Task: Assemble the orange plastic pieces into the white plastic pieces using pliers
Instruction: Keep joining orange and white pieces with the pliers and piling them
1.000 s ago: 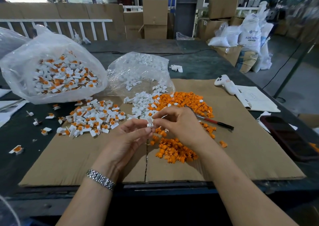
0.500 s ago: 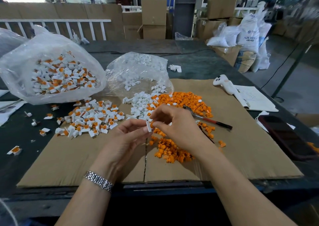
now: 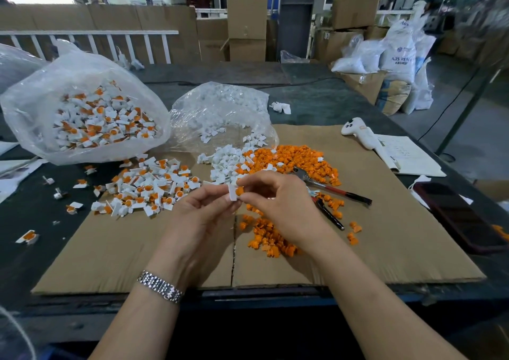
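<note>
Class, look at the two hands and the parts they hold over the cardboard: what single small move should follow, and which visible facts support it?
Probably press the orange piece home into the white piece. The left hand pinches the white piece, the right hand holds the orange one against it, and the pliers lie untouched on the cardboard. Whether it is seated cannot be told.

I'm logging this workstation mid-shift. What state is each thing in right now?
left hand: pinches the white piece
right hand: pinches the orange piece
white piece: held above the cardboard
orange piece: against the white piece
pliers: lying unused on the cardboard
left bag: open, holds assembled pieces
middle bag: open, white pieces spilling out
phone: screen dark
</note>
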Tool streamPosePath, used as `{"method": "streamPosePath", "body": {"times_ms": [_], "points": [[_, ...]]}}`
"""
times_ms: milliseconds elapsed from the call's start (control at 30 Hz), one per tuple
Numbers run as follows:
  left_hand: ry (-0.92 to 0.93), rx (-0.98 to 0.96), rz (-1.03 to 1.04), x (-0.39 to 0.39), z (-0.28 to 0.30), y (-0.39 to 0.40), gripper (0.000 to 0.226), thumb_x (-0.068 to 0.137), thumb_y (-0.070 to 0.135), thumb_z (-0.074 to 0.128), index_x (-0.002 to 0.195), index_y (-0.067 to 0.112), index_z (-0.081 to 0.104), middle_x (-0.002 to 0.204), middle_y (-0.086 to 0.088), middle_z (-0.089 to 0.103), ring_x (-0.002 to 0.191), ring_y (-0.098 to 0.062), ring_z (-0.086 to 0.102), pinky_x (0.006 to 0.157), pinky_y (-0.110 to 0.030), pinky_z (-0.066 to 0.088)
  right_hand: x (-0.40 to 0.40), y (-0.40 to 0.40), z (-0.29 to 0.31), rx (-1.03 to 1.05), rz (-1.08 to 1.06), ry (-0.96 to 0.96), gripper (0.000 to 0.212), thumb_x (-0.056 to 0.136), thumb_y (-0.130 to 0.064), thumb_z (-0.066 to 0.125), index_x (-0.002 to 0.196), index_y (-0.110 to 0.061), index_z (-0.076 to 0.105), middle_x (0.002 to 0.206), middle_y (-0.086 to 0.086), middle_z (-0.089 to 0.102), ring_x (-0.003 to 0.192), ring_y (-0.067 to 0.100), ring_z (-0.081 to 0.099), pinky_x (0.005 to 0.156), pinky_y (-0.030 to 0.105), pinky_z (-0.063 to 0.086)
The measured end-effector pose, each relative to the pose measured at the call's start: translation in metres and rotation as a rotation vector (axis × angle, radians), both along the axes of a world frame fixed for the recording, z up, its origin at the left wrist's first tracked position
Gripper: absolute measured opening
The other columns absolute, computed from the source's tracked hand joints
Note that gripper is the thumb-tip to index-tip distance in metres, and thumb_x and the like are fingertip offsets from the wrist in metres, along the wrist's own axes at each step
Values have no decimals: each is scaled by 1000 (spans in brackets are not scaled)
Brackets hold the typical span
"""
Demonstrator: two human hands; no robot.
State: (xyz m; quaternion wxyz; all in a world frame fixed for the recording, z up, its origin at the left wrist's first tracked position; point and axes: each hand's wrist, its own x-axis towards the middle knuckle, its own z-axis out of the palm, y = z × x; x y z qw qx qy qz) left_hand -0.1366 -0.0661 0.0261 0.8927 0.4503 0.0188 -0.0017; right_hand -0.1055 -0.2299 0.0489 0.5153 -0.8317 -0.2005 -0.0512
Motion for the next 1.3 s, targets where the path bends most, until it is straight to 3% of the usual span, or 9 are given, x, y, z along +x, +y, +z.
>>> {"method": "streamPosePath", "body": {"times_ms": [167, 300, 433, 700, 867, 1000, 1067, 1233, 1300], "points": [[61, -49, -61, 2, -3, 4, 15, 86, 7, 77, 98, -1, 74, 94, -23, 76, 93, -27, 78, 75, -38, 63, -3, 1, 1, -85, -25, -174, 21, 89, -14, 74, 110, -13, 75, 96, -4, 68, 87, 7, 64, 86, 23, 53], [93, -32, 0, 3, -3, 3, 13, 81, -1, 78, 94, -1, 74, 101, -21, 77, 95, -28, 78, 68, -33, 64, -4, 4, -1, -153, -24, -228, 22, 90, -14, 73, 112, -13, 74, 101, 0, 69, 92, 8, 64, 89, 27, 53], [132, 84, 102, 7, -2, 5, 11, 75, 0, 80, 86, 0, 79, 103, -24, 76, 95, -29, 78, 76, -27, 63, -4, 6, -3, -180, -17, -244, 22, 90, -15, 74, 112, -13, 74, 101, 0, 68, 92, 8, 63, 89, 28, 53], [181, 239, 164, 10, -2, 1, 13, 66, 6, 85, 77, 2, 79, 93, -20, 78, 91, -27, 78, 70, -21, 60, -2, 5, -9, -235, -18, -265, 21, 90, -15, 73, 111, -14, 73, 101, -2, 66, 90, 4, 60, 87, 24, 52], [232, 124, 137, 13, -4, 2, 14, 66, 0, 83, 79, -1, 79, 99, -25, 77, 95, -32, 78, 70, -24, 62, 11, -13, -7, -211, -122, -153, 29, 91, -36, 71, 116, -21, 69, 103, -9, 64, 90, 1, 59, 86, 26, 55], [244, 101, 132, 14, -4, 4, 20, 65, 1, 83, 84, -1, 79, 99, -24, 77, 92, -30, 78, 64, -24, 62, 43, -50, -10, -715, -466, 11, 46, 97, -46, 58, 127, -11, 56, 125, 10, 53, 115, 26, 52, 99, 42, 44], [258, 106, 134, 15, -5, 4, 31, 66, 4, 83, 95, -3, 76, 99, -23, 78, 91, -29, 79, 62, -24, 62, 52, -64, -15, -937, -465, 162, 46, 97, -44, 58, 124, -7, 53, 128, 16, 50, 119, 34, 48, 102, 48, 42], [275, 154, 120, 17, -7, 7, 14, 61, 16, 86, 74, 10, 83, 93, -14, 80, 83, -21, 77, 56, -20, 58, 59, -70, -18, -1028, -377, 174, 27, 95, -38, 59, 98, -14, 48, 116, 12, 53, 109, 31, 51, 93, 44, 44], [279, 175, 115, 17, -7, 8, 11, 60, 18, 86, 70, 15, 83, 89, -11, 80, 78, -18, 77, 54, -19, 57, 61, -70, -18, -1013, -382, 152, 28, 95, -40, 58, 99, -13, 50, 113, 13, 53, 105, 31, 52, 87, 42, 44]]}}
